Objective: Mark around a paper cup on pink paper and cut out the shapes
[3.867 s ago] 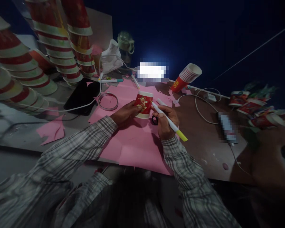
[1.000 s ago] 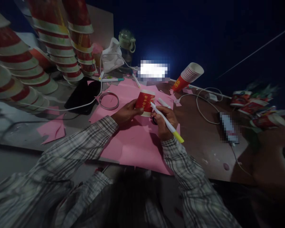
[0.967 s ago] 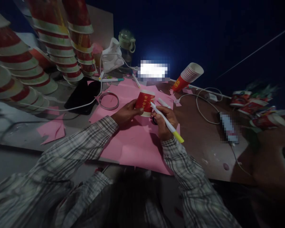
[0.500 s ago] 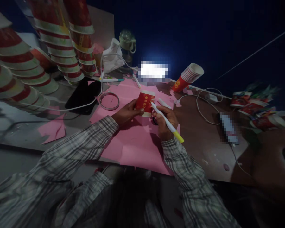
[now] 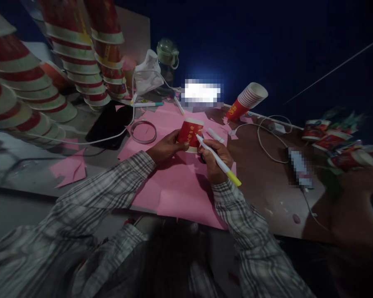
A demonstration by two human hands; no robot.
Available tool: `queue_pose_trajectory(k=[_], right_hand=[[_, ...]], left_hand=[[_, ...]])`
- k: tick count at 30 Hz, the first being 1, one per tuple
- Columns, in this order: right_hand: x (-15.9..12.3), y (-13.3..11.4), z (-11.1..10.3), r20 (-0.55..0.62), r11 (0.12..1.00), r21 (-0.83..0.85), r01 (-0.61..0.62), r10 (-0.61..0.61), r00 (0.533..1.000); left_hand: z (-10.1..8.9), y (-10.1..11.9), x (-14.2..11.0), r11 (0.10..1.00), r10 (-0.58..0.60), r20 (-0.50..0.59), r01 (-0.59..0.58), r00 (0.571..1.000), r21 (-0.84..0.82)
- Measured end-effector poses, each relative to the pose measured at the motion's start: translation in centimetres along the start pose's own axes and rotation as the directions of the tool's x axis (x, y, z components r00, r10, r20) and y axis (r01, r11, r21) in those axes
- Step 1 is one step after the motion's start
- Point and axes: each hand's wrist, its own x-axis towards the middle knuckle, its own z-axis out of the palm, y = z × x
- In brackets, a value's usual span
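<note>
The cup (image 5: 189, 131) has turned; left hand (image 5: 165, 148) pinches it, right hand (image 5: 216, 170) a marker (image 5: 220, 162), tip perhaps touching.

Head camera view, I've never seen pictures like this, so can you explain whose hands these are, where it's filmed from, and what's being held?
There's no machine: these are a person's own bare hands, filmed by one camera worn on their head, looking forward and down. The left hand holds a red and white paper cup with gold markings. The right hand holds a slim white pen with a yellow end, its tip at the cup; whether it touches is too fine to tell. On the brown table lie pink paper sheets, a thin grey ring and a flat black object.
</note>
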Motion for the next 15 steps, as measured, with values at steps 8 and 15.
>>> queue_pose_trajectory(k=[8,15], right_hand=[[-0.21,0.01,-0.09,-0.018,0.997,0.036,-0.065,0.066,0.998],[-0.28,0.60,-0.14,-0.034,0.994,0.097,-0.048,0.052,0.998]], left_hand=[[0.00,0.27,0.02,0.999,-0.013,0.006,0.014,1.000,-0.045],[0.24,0.37,0.07,0.994,-0.029,-0.005,0.028,1.000,-0.104]])
